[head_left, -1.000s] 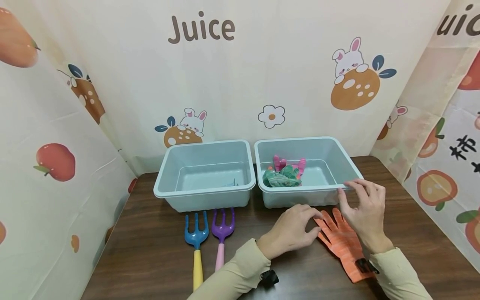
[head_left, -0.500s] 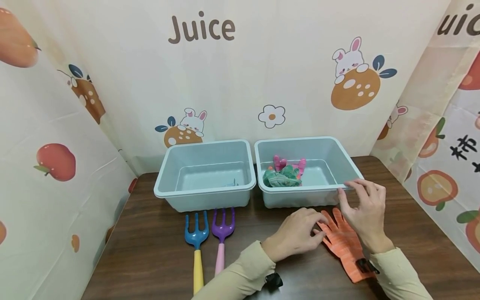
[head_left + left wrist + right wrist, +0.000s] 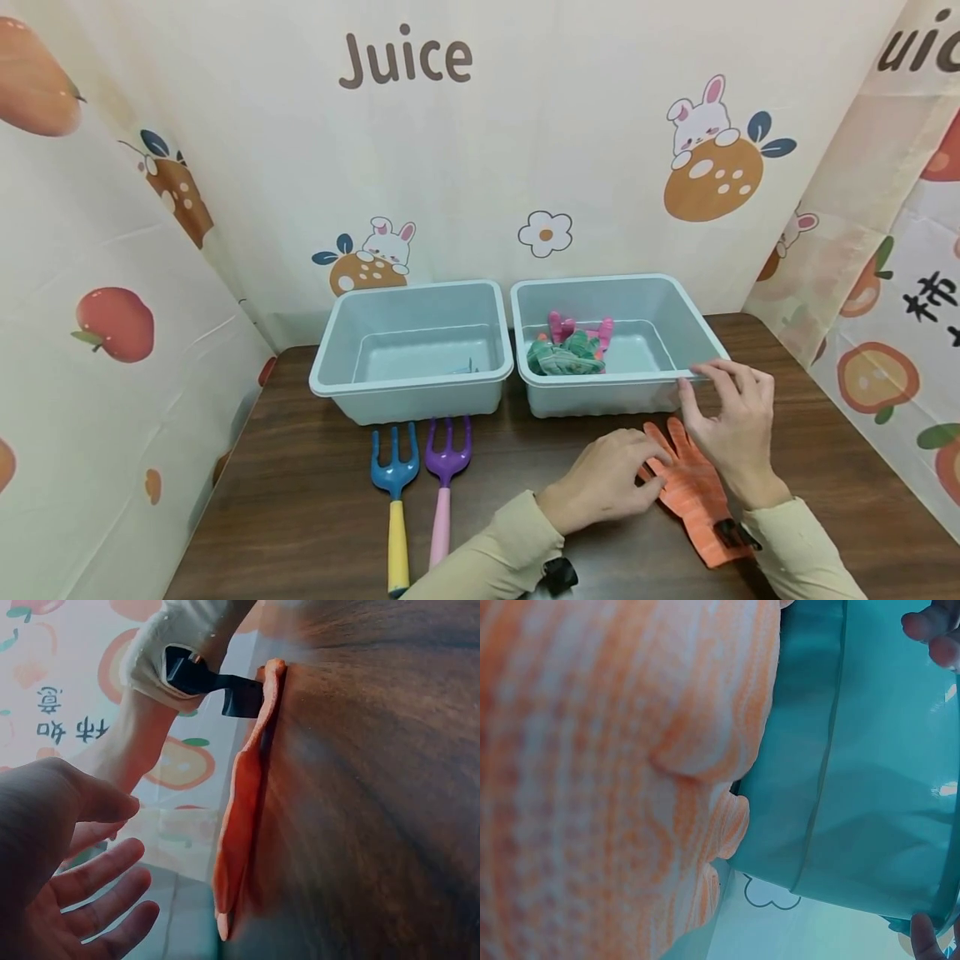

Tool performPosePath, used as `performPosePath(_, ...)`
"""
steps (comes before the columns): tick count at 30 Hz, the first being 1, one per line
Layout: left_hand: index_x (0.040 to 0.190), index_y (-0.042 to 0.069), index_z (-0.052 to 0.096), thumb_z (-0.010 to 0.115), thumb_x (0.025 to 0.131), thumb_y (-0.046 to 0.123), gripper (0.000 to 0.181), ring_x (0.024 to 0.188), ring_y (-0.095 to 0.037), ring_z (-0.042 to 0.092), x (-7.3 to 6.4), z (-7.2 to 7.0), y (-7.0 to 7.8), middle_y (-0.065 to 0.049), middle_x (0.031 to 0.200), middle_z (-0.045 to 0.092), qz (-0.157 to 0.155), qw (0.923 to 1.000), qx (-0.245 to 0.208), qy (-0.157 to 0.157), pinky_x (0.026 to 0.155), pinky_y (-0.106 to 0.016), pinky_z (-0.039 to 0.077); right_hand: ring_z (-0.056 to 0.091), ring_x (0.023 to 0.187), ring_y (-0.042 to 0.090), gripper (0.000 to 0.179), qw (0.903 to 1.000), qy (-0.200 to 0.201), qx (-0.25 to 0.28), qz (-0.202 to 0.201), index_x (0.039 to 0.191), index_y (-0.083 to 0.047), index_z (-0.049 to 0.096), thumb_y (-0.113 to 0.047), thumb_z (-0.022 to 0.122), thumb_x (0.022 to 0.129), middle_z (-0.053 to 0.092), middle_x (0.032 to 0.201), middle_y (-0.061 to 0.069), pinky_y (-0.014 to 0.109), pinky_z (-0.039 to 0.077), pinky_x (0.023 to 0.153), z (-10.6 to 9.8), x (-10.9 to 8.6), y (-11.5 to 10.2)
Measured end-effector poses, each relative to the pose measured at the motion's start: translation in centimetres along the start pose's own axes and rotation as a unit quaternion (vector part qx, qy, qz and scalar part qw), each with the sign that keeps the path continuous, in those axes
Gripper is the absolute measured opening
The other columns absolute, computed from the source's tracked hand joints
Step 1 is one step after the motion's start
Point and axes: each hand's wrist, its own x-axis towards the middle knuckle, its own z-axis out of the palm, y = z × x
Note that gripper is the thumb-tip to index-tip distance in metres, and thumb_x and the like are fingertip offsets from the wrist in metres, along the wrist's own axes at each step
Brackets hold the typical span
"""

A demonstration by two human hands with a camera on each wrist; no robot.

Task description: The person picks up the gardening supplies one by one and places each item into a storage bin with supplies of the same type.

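Observation:
An orange striped knit glove (image 3: 693, 492) lies flat on the table with its fingers toward the right light-blue bin (image 3: 600, 396). Over the glove's left edge hovers my left hand (image 3: 611, 479), fingers loosely bent; the left wrist view shows them apart from the glove (image 3: 244, 810) with nothing in them. My right hand (image 3: 731, 425) holds the front right of the bin's rim, thumb outside and fingertips over the edge. Its forearm passes above the glove's cuff. In the right wrist view the glove (image 3: 630, 787) fills the left side, close before the bin wall (image 3: 855, 787).
Crumpled green gloves (image 3: 566, 357) and a pink piece (image 3: 600, 331) lie in the right bin. The left bin (image 3: 412, 400) stands beside it. A blue fork with yellow handle (image 3: 395, 475) and a purple fork with pink handle (image 3: 447, 462) lie before it. Printed curtains (image 3: 480, 167) enclose the table.
My left hand has moved right and a little toward me, and now overlaps more of the glove's fingers. The right hand has stayed at the bin rim.

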Motion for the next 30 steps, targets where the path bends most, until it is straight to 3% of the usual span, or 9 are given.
performPosePath(9, 0.119, 0.027, 0.077, 0.072, 0.1, 0.029, 0.02, 0.101, 0.004, 0.064, 0.3, 0.7, 0.0, 0.016, 0.117, 0.075, -0.004, 0.9999, 0.011, -0.008, 0.085, -0.006, 0.047, 0.048, 0.094, 0.056, 0.056, 1.0, 0.002, 0.003, -0.003, 0.1, 0.008, 0.075, -0.047, 0.066, 0.099, 0.067, 0.102, 0.032, 0.044, 0.03, 0.089, 0.1, 0.1, -0.1)
performPosePath(15, 0.129, 0.029, 0.072, 0.07, 0.101, 0.036, 0.029, 0.1, 0.003, 0.065, 0.5, 1.4, 0.0, 0.018, 0.121, 0.073, -0.037, 0.9971, 0.016, -0.064, 0.078, -0.008, 0.047, 0.049, 0.094, 0.056, 0.055, 1.0, 0.002, 0.002, -0.004, 0.1, 0.008, 0.075, -0.046, 0.067, 0.098, 0.067, 0.102, 0.033, 0.046, 0.03, 0.089, 0.1, 0.2, 0.0)
performPosePath(19, 0.133, 0.032, 0.068, 0.07, 0.1, 0.039, 0.034, 0.096, -0.001, 0.064, 0.3, 1.7, 0.0, 0.019, 0.115, 0.073, -0.054, 0.9924, 0.034, -0.105, 0.073, -0.013, 0.047, 0.049, 0.094, 0.056, 0.056, 1.0, 0.001, 0.002, -0.002, 0.1, 0.008, 0.076, -0.048, 0.066, 0.099, 0.067, 0.102, 0.032, 0.045, 0.03, 0.089, 0.1, 0.1, 0.0)
performPosePath(22, 0.134, 0.032, 0.066, 0.07, 0.099, 0.041, 0.036, 0.094, -0.004, 0.064, 0.3, 1.7, 0.1, 0.018, 0.112, 0.073, -0.057, 0.9899, 0.047, -0.121, 0.073, -0.016, 0.048, 0.049, 0.094, 0.056, 0.057, 1.0, 0.0, 0.002, -0.001, 0.1, 0.008, 0.076, -0.048, 0.066, 0.099, 0.067, 0.102, 0.032, 0.045, 0.03, 0.089, 0.0, 0.1, 0.0)
performPosePath(30, 0.144, 0.035, 0.063, 0.069, 0.1, 0.049, 0.046, 0.107, -0.006, 0.064, 0.4, 1.7, 0.3, 0.015, 0.124, 0.069, -0.062, 0.9829, 0.083, -0.152, 0.084, -0.02, 0.053, 0.049, 0.095, 0.056, 0.056, 1.0, 0.001, 0.003, 0.001, 0.099, 0.008, 0.075, -0.047, 0.067, 0.098, 0.067, 0.102, 0.033, 0.043, 0.029, 0.091, 0.1, 0.1, 0.0)
